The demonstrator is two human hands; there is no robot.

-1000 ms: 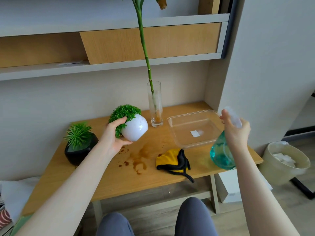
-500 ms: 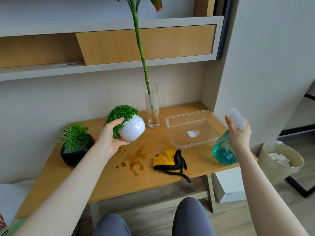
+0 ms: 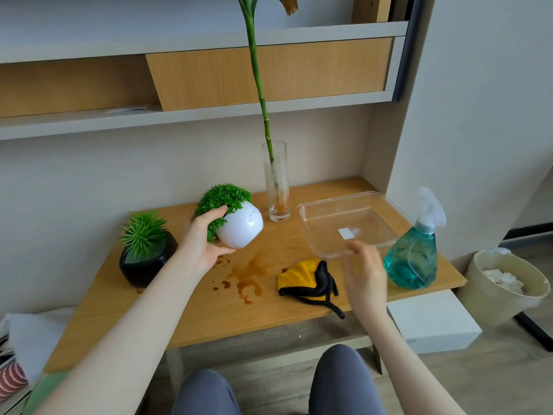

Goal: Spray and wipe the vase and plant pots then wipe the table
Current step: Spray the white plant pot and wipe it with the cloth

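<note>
The left hand [image 3: 200,241] grips the white plant pot [image 3: 241,226], tilted above the counter [image 3: 209,307]. The right hand [image 3: 363,271], fingers loosely apart and blurred, hovers between the yellow cloth [image 3: 302,278] and the standing spray bottle [image 3: 414,256].

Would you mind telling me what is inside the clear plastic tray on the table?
The clear plastic tray holds only a small white square, perhaps a label, on its floor. The right hand blurs across the near rim, so that corner cannot be checked.
</note>
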